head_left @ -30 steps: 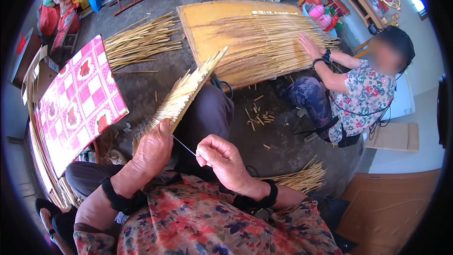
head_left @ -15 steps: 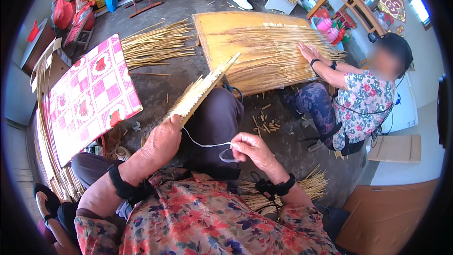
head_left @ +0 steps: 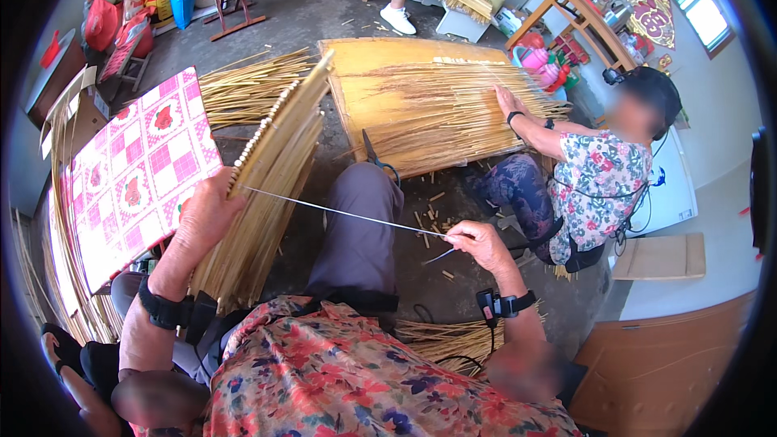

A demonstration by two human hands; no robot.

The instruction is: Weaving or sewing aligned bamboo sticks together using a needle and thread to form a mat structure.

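My left hand (head_left: 212, 204) is closed around the edge of a mat of straw-coloured stalks (head_left: 267, 186), which stands tilted beside my left knee. Along its upper left edge runs a row of bound stalk ends. A thin white cord (head_left: 348, 212) stretches taut from the mat near my left fingers across my thigh. At its other end, my right hand (head_left: 477, 241) pinches the cord, and a short loose tail hangs below the fingers. Past my knee, scissors (head_left: 380, 155) with dark handles rest by the edge of a wooden board (head_left: 344, 53).
Across the board, a co-worker (head_left: 603, 186) presses both hands on laid-out stalks (head_left: 477, 97). A checked pink cloth-covered panel (head_left: 137, 170) stands at my left. Loose stalks (head_left: 251, 85) lie behind it, and another bundle (head_left: 445, 340) is near my right elbow. Cut stalk pieces (head_left: 429, 218) litter the floor.
My left hand has moved left and up, turning the mat more upright so its broad face shows. My right hand has moved right, and the slack cord is now pulled straight.
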